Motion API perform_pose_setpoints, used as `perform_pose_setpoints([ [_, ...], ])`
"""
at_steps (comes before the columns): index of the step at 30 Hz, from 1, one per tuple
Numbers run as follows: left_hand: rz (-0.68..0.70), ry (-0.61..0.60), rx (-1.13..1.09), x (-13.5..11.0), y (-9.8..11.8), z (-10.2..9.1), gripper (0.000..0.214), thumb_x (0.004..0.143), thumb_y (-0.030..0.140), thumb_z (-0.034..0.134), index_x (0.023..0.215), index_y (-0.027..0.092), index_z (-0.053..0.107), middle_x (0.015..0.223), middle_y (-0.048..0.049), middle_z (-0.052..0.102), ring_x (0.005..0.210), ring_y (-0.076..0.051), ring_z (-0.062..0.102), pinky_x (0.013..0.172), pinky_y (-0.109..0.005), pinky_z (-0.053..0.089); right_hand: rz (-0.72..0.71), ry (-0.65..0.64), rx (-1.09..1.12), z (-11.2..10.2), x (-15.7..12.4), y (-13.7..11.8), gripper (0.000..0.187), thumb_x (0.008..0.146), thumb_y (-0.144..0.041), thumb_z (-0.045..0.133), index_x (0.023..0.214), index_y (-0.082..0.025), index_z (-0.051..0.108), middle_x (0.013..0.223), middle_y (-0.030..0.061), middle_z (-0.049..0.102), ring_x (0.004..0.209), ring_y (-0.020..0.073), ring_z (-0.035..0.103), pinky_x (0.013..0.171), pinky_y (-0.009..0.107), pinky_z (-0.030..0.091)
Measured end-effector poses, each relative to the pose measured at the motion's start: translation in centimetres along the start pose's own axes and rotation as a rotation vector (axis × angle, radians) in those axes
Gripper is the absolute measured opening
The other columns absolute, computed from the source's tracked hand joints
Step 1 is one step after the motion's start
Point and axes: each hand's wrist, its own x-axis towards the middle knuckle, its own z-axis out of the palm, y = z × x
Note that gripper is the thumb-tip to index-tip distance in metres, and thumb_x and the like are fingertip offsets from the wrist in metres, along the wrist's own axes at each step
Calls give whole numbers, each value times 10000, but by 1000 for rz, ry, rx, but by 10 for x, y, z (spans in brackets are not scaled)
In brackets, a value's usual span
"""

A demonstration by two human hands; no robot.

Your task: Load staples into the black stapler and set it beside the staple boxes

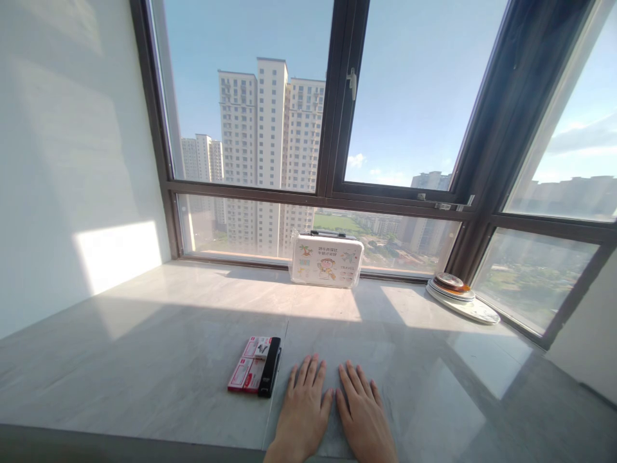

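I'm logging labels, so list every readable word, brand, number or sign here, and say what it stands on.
"TRAVEL": on the white case, right side of its front.
Chinese characters, top of the same case: too blurred to read surely.
Red-and-white boxes: print too small to read.
Black stapler-like tool: faint marks, unreadable.

The left hand and right hand lie flat, palms down, side by side, fingers extended forward and slightly spread. The thumbs angle inward, tips near each other but apart.
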Motion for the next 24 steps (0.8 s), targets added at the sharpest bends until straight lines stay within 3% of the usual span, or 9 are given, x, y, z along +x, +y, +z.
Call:
perform_pose_setpoints([
  [16, 35, 28, 59, -3, -2, 2, 565, 1028, 553, 288, 1549, 336, 314, 1645, 1, 257, 1515, -251, 240, 1242, -517, 237, 69, -23, 137, 7, 5, 5, 591, 954, -463, 403, 1514, -279, 432, 1610, 0, 317, 1519, 274, 214, 1234, 530, 158],
  [21, 61, 13, 99, -11, -4, 1, 541, 1028, 474, 345, 1546, 320, 329, 1636, -24, 278, 1509, -276, 253, 1219, -542, 274, 112, -33, 325, 7, 13, -15, 554, 956, -493, 414, 1470, -301, 490, 1555, 16, 439, 1513, 327, 217, 1214, 631, 90],
  [24, 131, 17, 131, -24, -8, 4, 625, 972, 370, 476, 1563, 320, 278, 1621, -35, 313, 1491, -313, 291, 1200, -558, 296, 35, -18, 479, 5, 23, -42, 585, 946, -493, 459, 1479, -254, 475, 1543, 61, 459, 1487, 320, 289, 1217, 572, 185],
])
